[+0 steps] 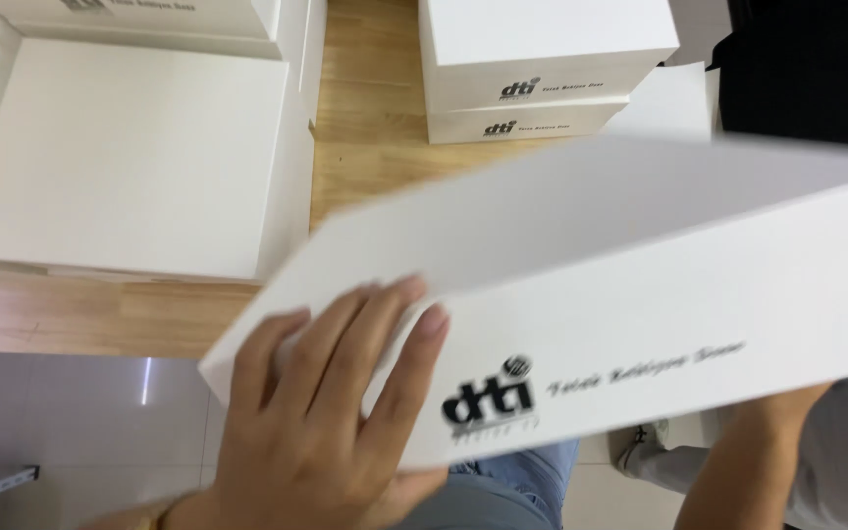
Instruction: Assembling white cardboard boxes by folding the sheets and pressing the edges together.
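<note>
Across the centre of the frame, a white cardboard box point(630, 285) is held above the wooden table point(365, 118), the left hand point(321, 422) clamped on its lower-left corner; the right hand, under the box's right end, is hidden, its grip unclear. The box looks light, stiff and smooth, best held at its corners. Two stacked white boxes point(532, 74) with dark logos sit top centre; a flat white box point(130, 157) lies upper left.
</note>
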